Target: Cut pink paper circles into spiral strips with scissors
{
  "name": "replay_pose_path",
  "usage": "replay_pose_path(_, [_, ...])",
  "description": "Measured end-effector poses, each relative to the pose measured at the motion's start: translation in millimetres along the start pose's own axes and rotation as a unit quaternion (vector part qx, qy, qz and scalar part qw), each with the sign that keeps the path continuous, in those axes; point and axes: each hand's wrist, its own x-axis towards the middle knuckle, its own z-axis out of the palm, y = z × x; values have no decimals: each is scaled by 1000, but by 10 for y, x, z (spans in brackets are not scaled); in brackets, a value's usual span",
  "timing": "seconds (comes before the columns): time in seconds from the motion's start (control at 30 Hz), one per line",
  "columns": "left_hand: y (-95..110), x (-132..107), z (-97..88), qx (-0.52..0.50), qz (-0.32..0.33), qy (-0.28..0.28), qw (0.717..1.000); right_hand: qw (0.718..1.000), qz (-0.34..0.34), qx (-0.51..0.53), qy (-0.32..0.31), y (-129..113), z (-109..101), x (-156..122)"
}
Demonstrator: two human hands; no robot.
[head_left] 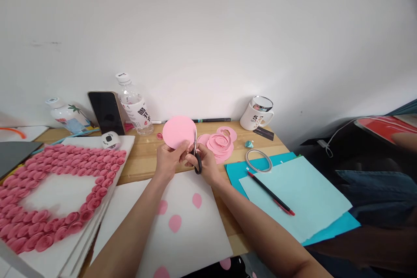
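Observation:
My left hand (170, 156) pinches the lower edge of a pink paper circle (178, 131), which it holds up above the table. Fingers of my right hand (205, 161) are in the black handles of a pair of scissors (197, 163). Their blades point upward at the right edge of the circle; I cannot tell whether they are cutting into it. Just right of my hands lies a pile of pink spiral-cut paper (220, 143). Under my forearms is a white sheet (192, 226) with several small pink paper pieces (175, 223).
At left, a white board holds rolled pink paper roses (74, 221). Behind stand a phone (107, 113), a clear bottle (135, 108) and a mug (256, 115). At right lie a tape roll (269, 160), blue paper (309, 195) and a pen (272, 193). Another person's arm (405, 141) shows far right.

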Motion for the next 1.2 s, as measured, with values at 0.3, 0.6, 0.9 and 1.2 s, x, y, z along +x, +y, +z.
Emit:
replay_pose_path(0.3, [83,-21,9,26,-9,-4,1000,1000,-25,-6,15,-27,4,0])
replay_pose_path(0.6, [140,-38,16,39,4,-23,999,997,-39,-66,29,-145,1,-12])
replay_pose_path(0.9, [137,-21,-1,36,13,-28,999,1000,-18,-10,15,-27,-36,-16])
replay_pose_path(1.2, [103,13,-48,26,40,-40,998,999,16,2,31,-15,-17,-6])
